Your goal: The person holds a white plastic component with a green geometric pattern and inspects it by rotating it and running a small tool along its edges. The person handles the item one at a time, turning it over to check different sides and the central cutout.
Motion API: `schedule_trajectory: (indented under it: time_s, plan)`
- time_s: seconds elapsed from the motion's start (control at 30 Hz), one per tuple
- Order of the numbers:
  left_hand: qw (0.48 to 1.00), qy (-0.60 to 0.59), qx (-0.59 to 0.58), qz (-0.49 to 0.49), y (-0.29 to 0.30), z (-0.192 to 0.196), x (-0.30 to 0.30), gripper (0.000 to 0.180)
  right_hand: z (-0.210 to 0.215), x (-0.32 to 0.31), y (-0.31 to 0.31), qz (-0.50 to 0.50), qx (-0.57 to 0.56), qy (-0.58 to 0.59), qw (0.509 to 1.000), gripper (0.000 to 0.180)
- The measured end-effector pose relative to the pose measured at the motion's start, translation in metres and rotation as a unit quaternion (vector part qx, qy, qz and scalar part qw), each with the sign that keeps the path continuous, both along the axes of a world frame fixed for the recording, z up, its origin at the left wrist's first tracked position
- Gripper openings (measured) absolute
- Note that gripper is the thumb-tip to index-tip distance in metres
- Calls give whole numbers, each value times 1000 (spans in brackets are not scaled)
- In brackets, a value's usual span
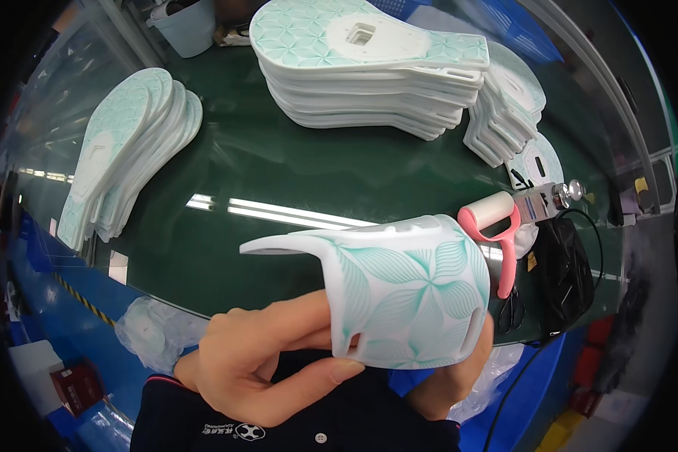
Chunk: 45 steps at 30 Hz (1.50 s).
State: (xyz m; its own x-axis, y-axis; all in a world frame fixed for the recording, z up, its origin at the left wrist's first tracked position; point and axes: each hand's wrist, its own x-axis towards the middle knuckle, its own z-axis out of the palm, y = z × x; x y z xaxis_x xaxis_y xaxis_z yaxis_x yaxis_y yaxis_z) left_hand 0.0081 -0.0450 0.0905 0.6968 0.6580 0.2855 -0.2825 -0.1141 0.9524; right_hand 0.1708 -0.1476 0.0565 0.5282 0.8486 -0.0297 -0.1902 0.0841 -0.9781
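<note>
A white curved plastic panel (410,294) with a teal petal pattern and slots near its edges is held up in front of me, tilted over the near side of the table. My left hand (267,361) pinches its lower left corner, the thumb outside and fingers passing behind. At the lower right edge, my right hand (456,377) grips the same panel; most of its fingers are hidden behind it. Just beyond that side lies a lint roller (497,222) with a pink handle and white roll.
On the dark green table (226,173) stand a tall stack of similar panels (369,83), a leaning left stack (120,151) and more panels (501,113) at right. A pump bottle (542,202), black pouch (565,271) and scissors (512,309) lie at right.
</note>
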Motion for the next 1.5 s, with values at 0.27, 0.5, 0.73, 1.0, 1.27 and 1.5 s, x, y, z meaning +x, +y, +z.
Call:
schedule_trajectory:
  time_s: [0.27, 0.5, 0.73, 1.0, 1.27, 1.5]
  plan:
    - [997, 36, 59, -18, 0, 6, -7, 32, 30, -8, 38, 171, 12, 424, 889, 82]
    - [999, 24, 10, 45, -7, 11, -10, 26, 49, -16, 27, 188, 84, 270, 941, 87]
    - [995, -11, -24, 100, -7, 7, -4, 29, 46, -11, 20, 136, 133, 96, 977, 53]
    - [995, -98, -11, 5, -2, 2, -3, 55, 33, -33, 26, -53, 183, -55, 980, 18]
    - [997, -62, 0, 54, 4, 4, 12, 45, 29, -48, 38, -131, 227, -101, 960, 17]
    - [994, -82, -65, 38, 0, 13, 9, 47, 31, -39, 36, -67, 258, -75, 961, 24]
